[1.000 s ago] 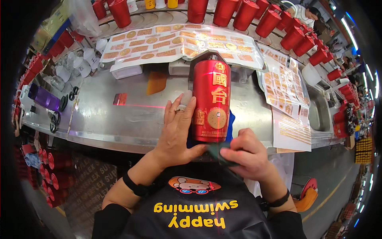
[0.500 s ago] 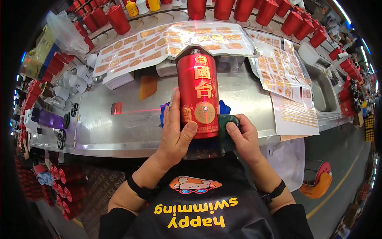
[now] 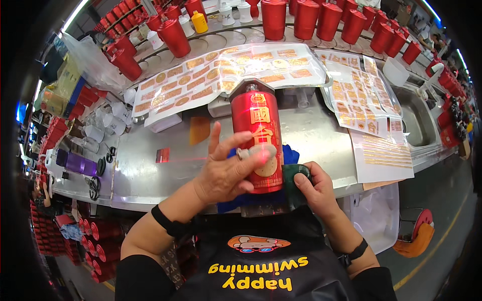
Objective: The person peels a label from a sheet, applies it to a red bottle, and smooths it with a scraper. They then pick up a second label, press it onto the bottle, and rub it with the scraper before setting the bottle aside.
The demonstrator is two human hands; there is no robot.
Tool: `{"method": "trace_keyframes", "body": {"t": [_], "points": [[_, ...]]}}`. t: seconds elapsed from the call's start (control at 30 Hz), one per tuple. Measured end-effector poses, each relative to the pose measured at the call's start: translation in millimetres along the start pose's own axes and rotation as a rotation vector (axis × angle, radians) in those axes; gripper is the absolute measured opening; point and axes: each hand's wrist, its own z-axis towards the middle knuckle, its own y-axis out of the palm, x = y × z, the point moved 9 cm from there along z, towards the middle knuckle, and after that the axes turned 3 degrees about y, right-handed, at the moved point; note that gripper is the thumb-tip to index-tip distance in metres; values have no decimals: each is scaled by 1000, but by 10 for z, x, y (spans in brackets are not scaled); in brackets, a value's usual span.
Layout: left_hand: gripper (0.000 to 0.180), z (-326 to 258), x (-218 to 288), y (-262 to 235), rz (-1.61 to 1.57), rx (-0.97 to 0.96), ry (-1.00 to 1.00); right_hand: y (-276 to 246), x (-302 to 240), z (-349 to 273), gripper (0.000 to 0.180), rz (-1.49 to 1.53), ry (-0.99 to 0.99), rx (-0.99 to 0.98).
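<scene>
A red cylindrical bottle [image 3: 242,113] with gold lettering and a round gold emblem lies with its neck toward the far side, in a dark angular holder [image 3: 246,85]. Over its lower front is my left hand [image 3: 226,170], fingers spread, a pale cover on one digit; whether that digit touches the surface is unclear. By the bottle's lower right edge, my right hand [image 3: 319,188] pinches a dark green flat piece [image 3: 295,180], thumb on top. Blue cloth [image 3: 291,155] shows beside and under the bottle.
Sheets of gold decals [image 3: 170,93] spread along the back, more [image 3: 359,98] at right beside a metal sink [image 3: 419,120]. Red bottles [image 3: 273,20] line a curved track behind. Scissors [image 3: 94,186] and a purple bottle [image 3: 80,163] lie at left. An amber sheet [image 3: 200,129] rests on the metal table.
My left hand has left the bottle's left side and come across its front, fingers now spread. The right hand's green piece has shifted slightly down and right. The whole view has also shifted.
</scene>
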Motion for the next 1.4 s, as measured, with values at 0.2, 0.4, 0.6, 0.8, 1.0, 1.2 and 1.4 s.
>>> {"method": "trace_keyframes", "body": {"t": [0.2,0.4,0.6,0.8,1.0,1.2,1.4], "points": [[53,-4,2,-1,-9,-6,38,-2,6,11,23,35,18,3],[49,67,152,35,-1,-120,113,-16,11,13,24,-23,-18,13],[52,210,9,37,29,-121,51,-27,31,25,23,-3,9,-3],[40,70,397,177,72,-147,181,-40,19,9,22,26,-6,-31],[45,-201,564,102,111,-5,66,-125,-141,95,19,-2,4,-2],[76,-486,111,3,32,240,-450,524,-1313,-150,33,-805,-921,-127],[98,-369,196,-43,178,178,-342,438,-1456,434,23,-742,-719,16]]}}
